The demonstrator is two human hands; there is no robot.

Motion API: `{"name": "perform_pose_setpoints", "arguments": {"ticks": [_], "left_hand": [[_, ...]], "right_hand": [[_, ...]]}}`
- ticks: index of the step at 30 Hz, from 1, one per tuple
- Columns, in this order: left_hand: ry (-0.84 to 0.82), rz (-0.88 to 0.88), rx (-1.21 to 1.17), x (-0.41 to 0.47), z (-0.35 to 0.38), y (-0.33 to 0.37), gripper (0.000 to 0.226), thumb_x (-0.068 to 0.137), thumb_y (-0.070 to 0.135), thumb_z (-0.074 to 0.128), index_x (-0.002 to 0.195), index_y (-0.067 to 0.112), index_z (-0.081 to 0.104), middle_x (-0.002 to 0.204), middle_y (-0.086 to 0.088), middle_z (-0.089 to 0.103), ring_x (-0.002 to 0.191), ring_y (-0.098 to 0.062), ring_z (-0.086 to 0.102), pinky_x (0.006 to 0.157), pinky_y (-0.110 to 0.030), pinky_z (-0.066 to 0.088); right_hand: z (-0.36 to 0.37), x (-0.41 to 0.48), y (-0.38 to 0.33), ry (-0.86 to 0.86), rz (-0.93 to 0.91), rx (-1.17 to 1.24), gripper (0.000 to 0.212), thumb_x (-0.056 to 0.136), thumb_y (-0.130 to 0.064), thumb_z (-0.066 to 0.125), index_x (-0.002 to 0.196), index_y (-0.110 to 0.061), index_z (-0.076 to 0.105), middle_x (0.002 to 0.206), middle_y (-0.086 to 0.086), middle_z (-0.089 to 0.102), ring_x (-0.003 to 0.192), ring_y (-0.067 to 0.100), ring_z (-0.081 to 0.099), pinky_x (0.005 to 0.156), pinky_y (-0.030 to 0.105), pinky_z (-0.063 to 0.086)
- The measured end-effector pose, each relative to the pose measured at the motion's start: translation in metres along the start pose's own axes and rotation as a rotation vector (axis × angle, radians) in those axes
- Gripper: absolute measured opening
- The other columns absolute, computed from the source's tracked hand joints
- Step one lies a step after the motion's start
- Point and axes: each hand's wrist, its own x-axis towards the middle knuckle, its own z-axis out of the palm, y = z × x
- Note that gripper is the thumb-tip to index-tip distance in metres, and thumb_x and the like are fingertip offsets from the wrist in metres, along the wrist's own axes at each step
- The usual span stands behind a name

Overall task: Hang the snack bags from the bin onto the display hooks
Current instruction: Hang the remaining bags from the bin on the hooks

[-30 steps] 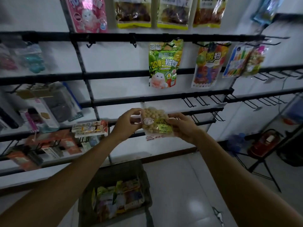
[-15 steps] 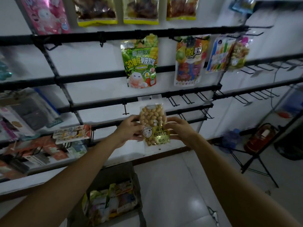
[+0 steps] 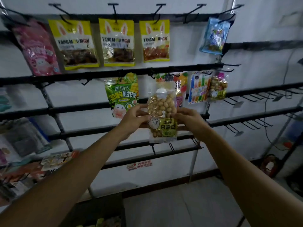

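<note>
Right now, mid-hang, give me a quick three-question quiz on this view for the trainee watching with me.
1. True or false: only one hand holds the nut bag.
2. What colour is the hanging bag just left of the nut bag? A green, B pink, C blue.
3. Fill in: ___ yellow bags hang in the top row.
Key: 1 false, the left hand and the right hand both grip it. 2 A, the green bag. 3 three.
</note>
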Motion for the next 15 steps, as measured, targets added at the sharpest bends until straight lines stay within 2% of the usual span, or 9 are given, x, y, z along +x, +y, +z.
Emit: {"name": "perform_pose_setpoints", "arguments": {"ticks": [3,7,10,11,13,15], "left_hand": [[0.011,0.067,0.018,0.017,0.008,0.031,0.037,0.087,0.001,0.067,0.115,0.023,0.057,0.101,-0.005,0.067,0.099,-0.025,0.066,0.085,-0.042,0.057],[0.023,0.147,-0.003,0.032,0.018,0.065,0.037,0.089,-0.001,0.065,0.120,0.017,0.056,0.089,-0.001,0.064,0.081,-0.017,0.067,0.065,-0.027,0.060],[0.077,0.232,0.002,0.044,0.023,0.083,0.039,0.088,-0.001,0.066,0.122,0.015,0.057,0.086,-0.001,0.065,0.071,-0.004,0.068,0.059,-0.020,0.057],[0.086,0.262,0.014,0.049,0.024,0.090,0.039,0.088,0.000,0.067,0.123,0.015,0.057,0.085,-0.001,0.066,0.071,-0.003,0.068,0.060,-0.020,0.057],[0.090,0.306,0.031,0.057,0.025,0.099,0.039,0.088,0.004,0.067,0.125,0.015,0.058,0.086,-0.005,0.066,0.079,-0.010,0.069,0.064,-0.023,0.058],[0.073,0.333,0.022,0.067,0.024,0.106,0.040,0.089,0.004,0.066,0.126,0.015,0.057,0.090,-0.009,0.067,0.086,-0.018,0.068,0.070,-0.028,0.060]], "right_hand": [[-0.018,0.006,-0.025,0.031,-0.083,-0.024,0.019,0.095,-0.018,0.063,0.112,-0.010,0.067,0.113,0.015,0.069,0.103,0.030,0.069,0.082,0.038,0.061],[-0.035,0.014,-0.055,0.087,-0.166,-0.042,0.019,0.095,-0.017,0.063,0.111,-0.009,0.068,0.109,0.012,0.071,0.095,0.024,0.071,0.071,0.029,0.060],[-0.045,0.025,-0.076,0.124,-0.199,-0.070,0.020,0.093,-0.019,0.067,0.111,-0.011,0.069,0.114,0.022,0.067,0.103,0.037,0.067,0.081,0.046,0.061],[-0.048,0.028,-0.083,0.134,-0.216,-0.074,0.021,0.092,-0.019,0.068,0.112,-0.012,0.069,0.115,0.021,0.067,0.105,0.038,0.066,0.082,0.045,0.061],[-0.052,0.034,-0.095,0.145,-0.248,-0.079,0.023,0.093,-0.020,0.067,0.115,-0.012,0.067,0.113,0.015,0.068,0.101,0.029,0.068,0.072,0.031,0.062],[-0.055,0.039,-0.103,0.149,-0.269,-0.073,0.024,0.094,-0.019,0.065,0.117,-0.011,0.066,0.109,0.009,0.069,0.093,0.018,0.068,0.063,0.020,0.057]]}}
